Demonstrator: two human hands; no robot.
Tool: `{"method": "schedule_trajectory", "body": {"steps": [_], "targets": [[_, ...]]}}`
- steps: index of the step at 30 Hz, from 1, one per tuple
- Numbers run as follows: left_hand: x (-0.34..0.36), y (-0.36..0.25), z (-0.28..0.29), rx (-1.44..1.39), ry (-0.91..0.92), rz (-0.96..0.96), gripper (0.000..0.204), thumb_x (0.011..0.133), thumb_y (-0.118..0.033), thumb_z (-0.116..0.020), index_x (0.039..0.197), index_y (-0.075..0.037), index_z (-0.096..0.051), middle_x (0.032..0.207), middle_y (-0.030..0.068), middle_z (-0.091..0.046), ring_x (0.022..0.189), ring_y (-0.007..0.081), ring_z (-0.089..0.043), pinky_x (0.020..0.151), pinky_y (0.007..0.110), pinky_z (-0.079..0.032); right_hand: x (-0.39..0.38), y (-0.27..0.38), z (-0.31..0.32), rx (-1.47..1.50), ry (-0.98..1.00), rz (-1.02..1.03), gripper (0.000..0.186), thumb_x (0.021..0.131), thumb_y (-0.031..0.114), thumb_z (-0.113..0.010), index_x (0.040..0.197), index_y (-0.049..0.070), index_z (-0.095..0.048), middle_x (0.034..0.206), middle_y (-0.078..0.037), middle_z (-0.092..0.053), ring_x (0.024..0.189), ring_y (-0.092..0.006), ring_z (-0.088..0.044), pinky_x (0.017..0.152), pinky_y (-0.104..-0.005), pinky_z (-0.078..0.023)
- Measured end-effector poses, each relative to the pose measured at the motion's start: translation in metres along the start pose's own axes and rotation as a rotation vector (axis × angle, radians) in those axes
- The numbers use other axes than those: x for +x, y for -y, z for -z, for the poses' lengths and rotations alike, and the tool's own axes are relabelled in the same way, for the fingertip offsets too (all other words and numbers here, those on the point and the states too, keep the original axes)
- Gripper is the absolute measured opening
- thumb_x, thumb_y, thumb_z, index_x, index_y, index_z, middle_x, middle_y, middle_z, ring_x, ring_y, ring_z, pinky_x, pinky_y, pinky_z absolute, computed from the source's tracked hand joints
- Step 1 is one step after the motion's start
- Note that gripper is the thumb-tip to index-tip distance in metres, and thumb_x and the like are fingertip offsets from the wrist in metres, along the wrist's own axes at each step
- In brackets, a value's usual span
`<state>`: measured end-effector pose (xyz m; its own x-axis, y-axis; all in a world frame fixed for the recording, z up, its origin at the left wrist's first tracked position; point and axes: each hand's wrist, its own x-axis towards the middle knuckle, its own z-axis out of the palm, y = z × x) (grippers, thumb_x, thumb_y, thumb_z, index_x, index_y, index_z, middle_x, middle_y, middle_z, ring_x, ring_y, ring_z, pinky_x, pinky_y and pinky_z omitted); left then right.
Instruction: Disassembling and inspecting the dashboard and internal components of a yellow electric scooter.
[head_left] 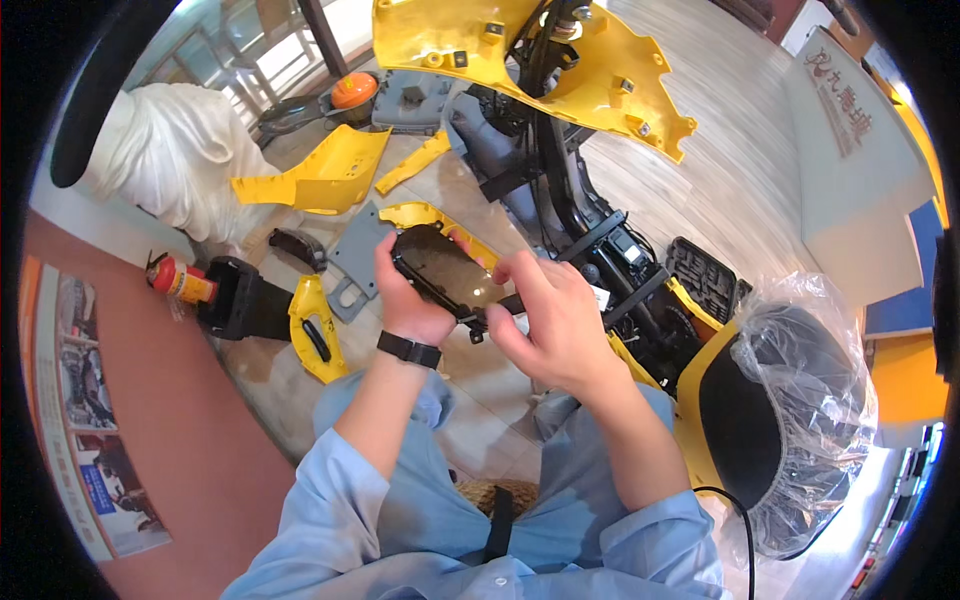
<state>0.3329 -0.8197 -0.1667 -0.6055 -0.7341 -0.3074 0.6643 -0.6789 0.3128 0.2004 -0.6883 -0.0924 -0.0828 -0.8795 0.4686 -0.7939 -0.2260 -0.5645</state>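
Head view: partly stripped vehicle, its parts spread over the floor [720, 125]. Work appears midway. The black frame [552, 185] stands bare along much of its length, while a yellow front cover [600, 90] is at its upper end. A rounded yellow-and-black body [735, 420], loosely bagged in clear film [815, 380], sits apart near the floor's right edge. Toward the left edge, a curved yellow panel [325, 180] and a flat grey plate [355, 250] lie detached; refitting them, if intended, is not yet done. Unmounted, the dark panel [448, 262] is held above the floor, between the person's knees and the frame; it too seems unfinished.

Materials: the floor is pale, plank-patterned and smooth; the front cover is glossy moulded plastic with scalloped edges and small clips; the film is crinkled and transparent. The dark panel is a rounded, smoky, reflective sheet within a black rim. The left hand [412, 308] grips this rim at its left side. The right hand [558, 325] pinches a short dark piece [508, 303] at the near right side, its kind unclear.
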Motion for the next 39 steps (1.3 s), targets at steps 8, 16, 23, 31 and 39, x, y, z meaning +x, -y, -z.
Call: {"method": "schedule_trajectory", "body": {"steps": [8,16,23,31,39], "targets": [[0.001,0.001,-0.001,-0.029,-0.038,0.017,0.053,0.089,-0.053,-0.047,0.112,-0.007,-0.059,0.104,0.0131,-0.066,0.096,0.0287,-0.063,0.092,0.051,-0.047,-0.004,-0.012,-0.016,0.151,-0.071,-0.066,0.022,0.083,0.013,-0.066,0.099,0.006,-0.053,0.075,-0.010,-0.061,0.080,-0.0356,-0.060,0.077,-0.0445,-0.048],[0.004,0.000,0.009,-0.062,0.036,0.051,0.054,0.090,-0.053,-0.045,0.111,-0.005,-0.060,0.107,0.0146,-0.066,0.101,0.0309,-0.062,0.093,0.046,-0.049,-0.007,-0.012,-0.010,-0.087,0.045,-0.026,0.020,0.080,0.011,-0.066,0.097,0.006,-0.056,0.077,-0.008,-0.061,0.077,-0.0307,-0.059,0.071,-0.0406,-0.046],[0.003,0.001,0.007,-0.043,0.034,0.040,0.055,0.091,-0.053,-0.043,0.112,-0.005,-0.059,0.107,0.0147,-0.066,0.100,0.0310,-0.062,0.092,0.046,-0.049,0.001,-0.017,-0.019,0.041,-0.195,0.097,0.017,0.084,0.020,-0.070,0.092,0.009,-0.061,0.069,-0.007,-0.060,0.070,-0.0277,-0.060,0.068,-0.0413,-0.044],[0.005,-0.002,0.010,-0.019,0.054,0.012,0.054,0.090,-0.054,-0.045,0.111,-0.006,-0.059,0.107,0.0155,-0.066,0.100,0.0311,-0.062,0.095,0.047,-0.048,0.000,-0.014,-0.010,0.072,-0.008,0.012,0.019,0.084,0.015,-0.066,0.100,0.007,-0.059,0.079,-0.009,-0.060,0.077,-0.0286,-0.056,0.071,-0.0389,-0.044],[0.002,-0.004,0.008,-0.066,0.039,0.031,0.054,0.090,-0.052,-0.047,0.112,-0.004,-0.059,0.107,0.0159,-0.066,0.101,0.0315,-0.062,0.093,0.046,-0.049,-0.001,-0.011,-0.006,0.080,0.098,-0.125,0.023,0.077,0.008,-0.065,0.099,0.006,-0.057,0.083,-0.010,-0.061,0.079,-0.0304,-0.059,0.075,-0.0419,-0.046]]}}
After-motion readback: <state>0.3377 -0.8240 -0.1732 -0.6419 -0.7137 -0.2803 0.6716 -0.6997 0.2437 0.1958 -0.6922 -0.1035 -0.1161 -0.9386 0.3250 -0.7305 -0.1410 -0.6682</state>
